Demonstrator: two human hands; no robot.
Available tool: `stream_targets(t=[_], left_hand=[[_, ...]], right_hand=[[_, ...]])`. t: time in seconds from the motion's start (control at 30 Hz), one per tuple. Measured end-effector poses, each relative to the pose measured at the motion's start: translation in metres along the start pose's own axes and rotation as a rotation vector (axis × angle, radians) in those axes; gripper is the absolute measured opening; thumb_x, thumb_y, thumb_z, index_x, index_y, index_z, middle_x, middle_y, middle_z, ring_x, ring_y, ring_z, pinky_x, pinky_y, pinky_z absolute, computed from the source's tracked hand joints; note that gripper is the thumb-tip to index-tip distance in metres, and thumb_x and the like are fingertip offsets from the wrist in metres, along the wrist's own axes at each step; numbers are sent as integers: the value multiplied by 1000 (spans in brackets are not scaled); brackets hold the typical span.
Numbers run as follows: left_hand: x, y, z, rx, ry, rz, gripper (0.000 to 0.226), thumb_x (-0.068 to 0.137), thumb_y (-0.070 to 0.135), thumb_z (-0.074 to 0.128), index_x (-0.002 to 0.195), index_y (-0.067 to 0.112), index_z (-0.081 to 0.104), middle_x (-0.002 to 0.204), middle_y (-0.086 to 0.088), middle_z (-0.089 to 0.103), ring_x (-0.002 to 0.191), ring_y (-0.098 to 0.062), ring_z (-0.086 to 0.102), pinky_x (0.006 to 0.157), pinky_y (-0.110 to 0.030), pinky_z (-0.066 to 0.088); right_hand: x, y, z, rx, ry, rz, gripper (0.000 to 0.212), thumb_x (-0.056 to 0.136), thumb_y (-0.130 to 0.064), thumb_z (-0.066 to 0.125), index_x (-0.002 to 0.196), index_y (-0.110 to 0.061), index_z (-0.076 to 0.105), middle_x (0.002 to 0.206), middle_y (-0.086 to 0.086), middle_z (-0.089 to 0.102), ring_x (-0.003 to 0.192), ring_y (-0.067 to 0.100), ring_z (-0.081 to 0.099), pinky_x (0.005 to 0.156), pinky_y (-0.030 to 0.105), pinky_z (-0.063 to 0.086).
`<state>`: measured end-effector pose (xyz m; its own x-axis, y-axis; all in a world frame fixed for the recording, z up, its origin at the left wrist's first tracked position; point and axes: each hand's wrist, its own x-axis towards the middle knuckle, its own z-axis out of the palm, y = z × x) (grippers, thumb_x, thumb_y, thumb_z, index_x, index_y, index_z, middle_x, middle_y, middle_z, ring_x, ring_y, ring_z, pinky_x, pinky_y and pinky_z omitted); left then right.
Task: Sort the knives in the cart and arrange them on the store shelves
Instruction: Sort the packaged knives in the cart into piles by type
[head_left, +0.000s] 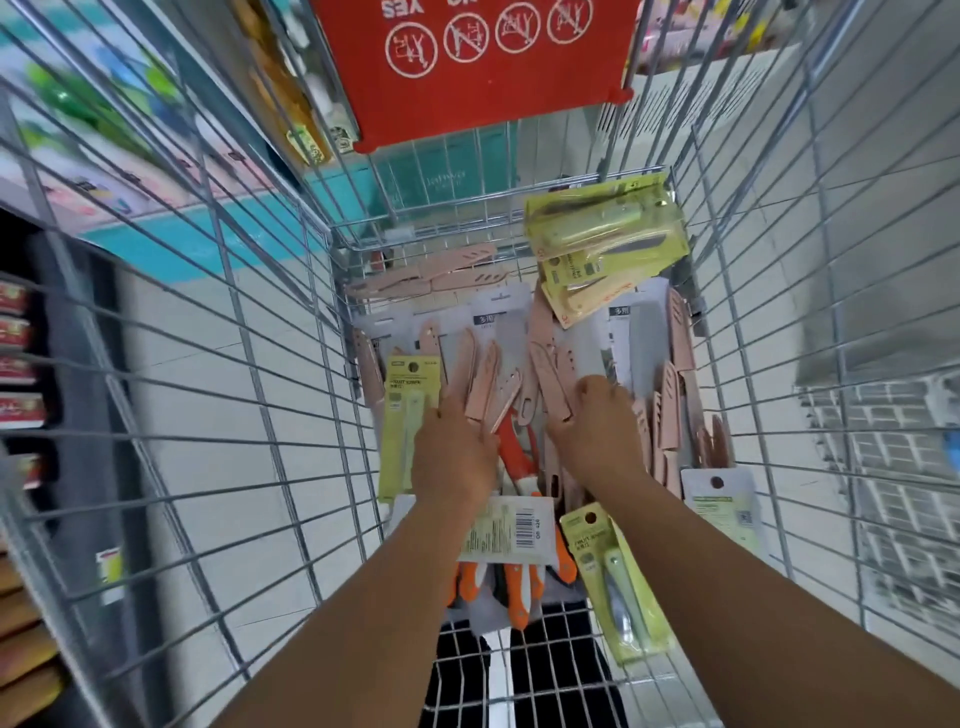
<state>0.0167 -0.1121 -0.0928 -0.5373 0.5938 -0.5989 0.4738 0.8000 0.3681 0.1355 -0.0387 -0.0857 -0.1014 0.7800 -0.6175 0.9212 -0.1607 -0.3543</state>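
Observation:
Both my hands reach down into a wire shopping cart full of packaged knives. My left hand lies among several pink sheathed knives, its fingers on them. My right hand grips a bunch of pink sheathed knives. Yellow-green fruit knife cards lie at the left, at the near right and stacked at the far right corner. Orange-handled knives sit under a barcode card near me.
A red child-seat flap with warning icons stands at the cart's far end. A dark store shelf with red boxes runs along the left. Another wire cart is at the right. White floor tiles show through the mesh.

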Motion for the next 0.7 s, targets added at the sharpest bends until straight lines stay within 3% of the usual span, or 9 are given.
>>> stream_targets(t=[0.07,0.27,0.47,0.53,0.7], left_hand=[[-4,-2,5,35,0,-13,75,82,24,67,145,29,26,113,-10,52,98,-32,58,82,-46,54],[-2,-3,1,24,-14,-42,40,89,19,54,128,13,47,109,-11,54,98,-30,57,83,-41,52],[-5,-2,-2,-35,58,-97,32,92,10,46,124,11,40,106,-10,59,90,-29,60,70,-38,48],[-9,-3,-5,-56,68,-99,30,94,7,43,123,13,40,101,-6,58,85,-26,59,71,-38,49],[-15,-3,-10,-171,99,-93,39,97,12,41,135,13,33,115,-9,57,98,-30,60,82,-42,51]], right_hand=[[-6,-2,3,-48,23,38,49,85,-28,67,121,-7,41,125,16,41,114,34,46,92,41,43],[-6,-7,6,-3,-28,204,60,85,-26,69,126,0,34,122,19,52,109,34,56,84,40,49],[-12,-9,16,-40,-6,173,44,86,-11,63,119,0,37,116,19,56,104,35,59,80,39,50],[-16,-12,18,-90,-14,162,40,86,-10,61,118,-1,40,118,19,53,107,35,57,81,38,49],[-16,-9,16,-45,-33,127,33,87,-16,60,112,-3,43,111,16,59,100,33,60,76,36,49]])
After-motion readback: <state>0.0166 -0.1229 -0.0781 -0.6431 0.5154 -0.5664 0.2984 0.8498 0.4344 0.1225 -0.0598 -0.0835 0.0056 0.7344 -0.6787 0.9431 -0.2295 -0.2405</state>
